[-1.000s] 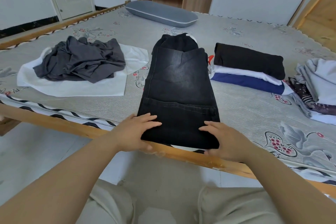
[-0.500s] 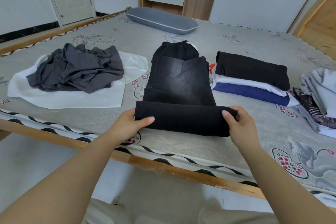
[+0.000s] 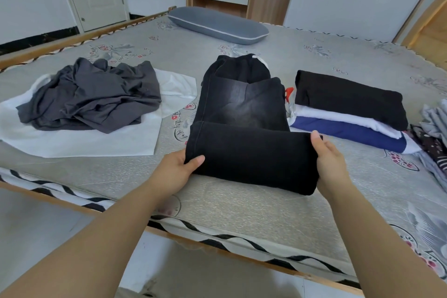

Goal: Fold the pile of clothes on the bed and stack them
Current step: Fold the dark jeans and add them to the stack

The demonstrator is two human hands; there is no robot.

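A pair of black jeans [image 3: 244, 109] lies lengthwise on the bed, its near end turned up into a thick fold [image 3: 251, 157]. My left hand [image 3: 177, 170] grips the fold's left end, thumb on top. My right hand [image 3: 330, 164] grips the fold's right end, thumb over the upper edge. Right of the jeans stands a folded stack [image 3: 348, 109] with a black piece on top, then white, then navy. A crumpled dark grey garment [image 3: 92, 97] lies at the left on a white garment [image 3: 79, 140].
The patterned grey mattress [image 3: 242, 210] has a wooden frame edge [image 3: 217, 247] near me. A grey pillow [image 3: 217, 24] lies at the far side. More loose grey and patterned clothes [image 3: 435, 133] sit at the right edge. A door and drawers stand behind the bed.
My hands have lifted the jeans' near end off the bed edge and folded it away from me over the legs. The fold now lies farther up the jeans.
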